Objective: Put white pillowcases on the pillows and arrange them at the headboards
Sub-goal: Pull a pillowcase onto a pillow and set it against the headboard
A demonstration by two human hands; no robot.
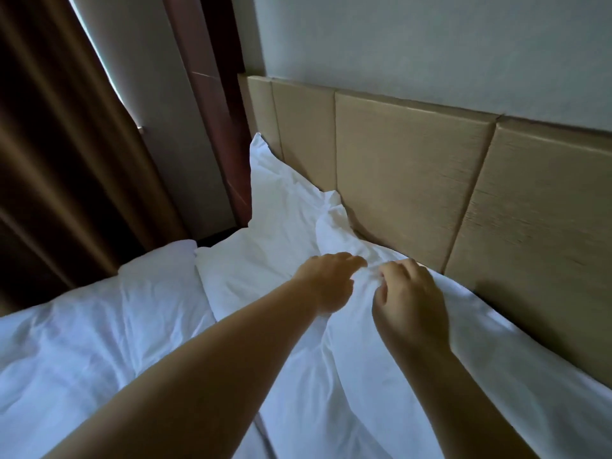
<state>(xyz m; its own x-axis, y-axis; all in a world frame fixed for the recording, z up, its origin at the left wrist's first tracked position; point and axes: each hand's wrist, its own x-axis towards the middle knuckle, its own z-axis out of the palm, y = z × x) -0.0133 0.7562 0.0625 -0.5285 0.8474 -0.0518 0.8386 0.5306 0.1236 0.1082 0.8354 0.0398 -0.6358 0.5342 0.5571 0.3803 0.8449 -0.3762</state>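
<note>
Two pillows in white pillowcases lie along the tan padded headboard [407,180]. The far pillow [278,223] leans on the headboard's left end, one corner pointing up. The near pillow [381,359] lies along the headboard toward me. My left hand [328,283] and my right hand [410,306] both rest where the two pillows meet. Their fingers are curled and pinch a bunch of wrinkled white pillowcase cloth [371,270] at the near pillow's far end.
A white duvet [86,332] covers the bed at left. Brown curtains [56,154] hang at far left, beside a dark red wooden panel [212,104]. A pale wall [430,48] rises above the headboard. A dark gap runs between bed and curtain.
</note>
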